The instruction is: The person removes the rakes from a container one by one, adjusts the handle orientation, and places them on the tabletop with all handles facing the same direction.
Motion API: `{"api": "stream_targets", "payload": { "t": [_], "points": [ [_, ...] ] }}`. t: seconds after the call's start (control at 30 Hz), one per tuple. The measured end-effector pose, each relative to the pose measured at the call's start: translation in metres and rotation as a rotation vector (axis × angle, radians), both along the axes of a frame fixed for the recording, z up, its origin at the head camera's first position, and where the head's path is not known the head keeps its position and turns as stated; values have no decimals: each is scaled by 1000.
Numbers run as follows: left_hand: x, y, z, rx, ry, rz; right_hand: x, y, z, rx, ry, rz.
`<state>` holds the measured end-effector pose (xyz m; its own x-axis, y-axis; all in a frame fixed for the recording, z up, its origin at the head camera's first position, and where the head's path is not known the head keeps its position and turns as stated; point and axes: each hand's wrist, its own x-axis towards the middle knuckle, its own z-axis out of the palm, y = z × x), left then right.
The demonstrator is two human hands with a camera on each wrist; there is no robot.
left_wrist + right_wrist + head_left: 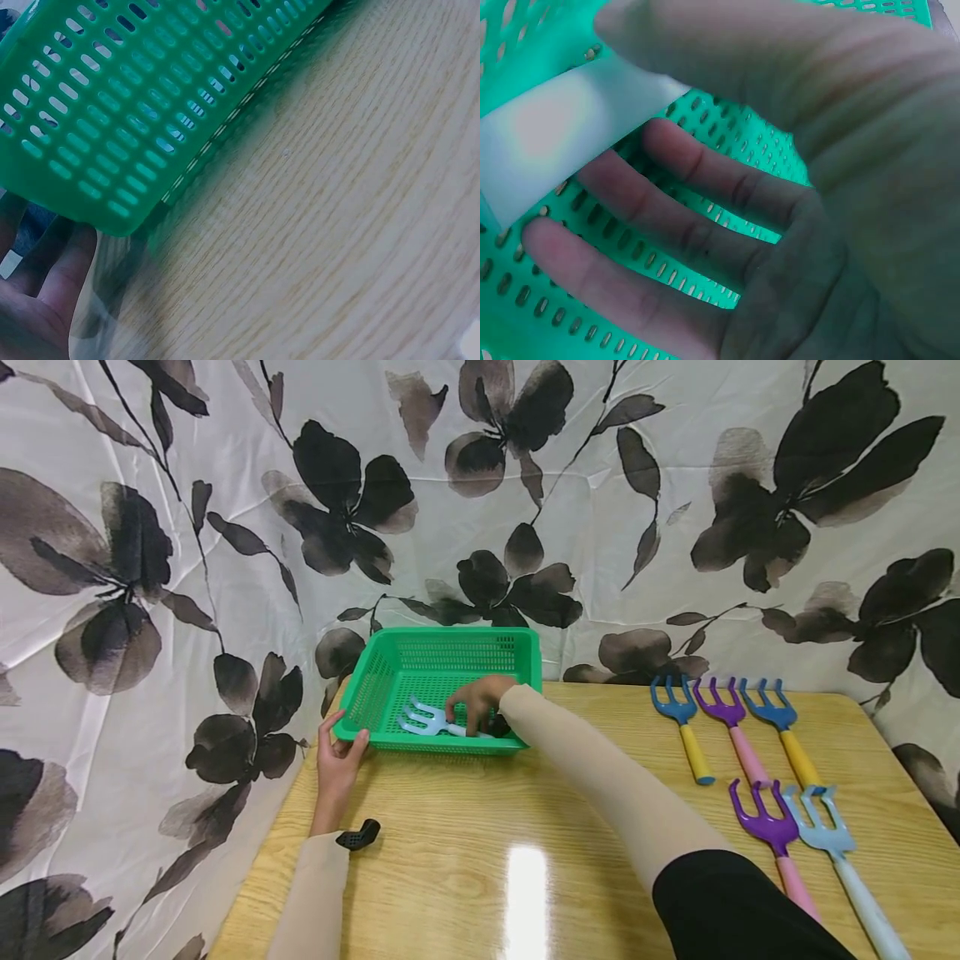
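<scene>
My left hand [341,768] holds the front left corner of a green plastic basket [450,743], thumb at its front and fingers at its side. In the left wrist view, fingers [67,270] show right at the basket's corner. Inside the basket lies a light blue hand fork [427,720], its tines toward the left. Over the fork's handle reaches my right hand [480,702], fingers pointing down. In the right wrist view, the pale handle [562,120] passes between thumb and fairly straight, spread fingers [682,225], with fingertips along its lower edge.
Several hand forks lie on the wooden table's right side, among them a blue one with a yellow handle [697,752], a purple and pink one [768,827] and a light blue one [828,839]. A floral cloth [615,543] hangs behind the basket.
</scene>
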<state>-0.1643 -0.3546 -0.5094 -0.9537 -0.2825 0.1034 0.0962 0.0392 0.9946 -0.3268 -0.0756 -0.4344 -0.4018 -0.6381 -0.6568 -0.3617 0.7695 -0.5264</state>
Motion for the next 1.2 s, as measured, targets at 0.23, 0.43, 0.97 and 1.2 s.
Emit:
{"api": "stream_targets", "payload": {
  "t": [0.23,0.43,0.97,1.2],
  "points": [
    [1,-2,1,-12,-6,4,7,0,1,-1,42,-10],
    [1,-1,0,-13,-15,0,8,1,1,7,56,9],
    [1,-3,4,11,-38,-8,4,1,4,-8,81,-5],
    [1,-3,5,9,-50,-2,-2,-2,9,61,100,-5]
  ]
}}
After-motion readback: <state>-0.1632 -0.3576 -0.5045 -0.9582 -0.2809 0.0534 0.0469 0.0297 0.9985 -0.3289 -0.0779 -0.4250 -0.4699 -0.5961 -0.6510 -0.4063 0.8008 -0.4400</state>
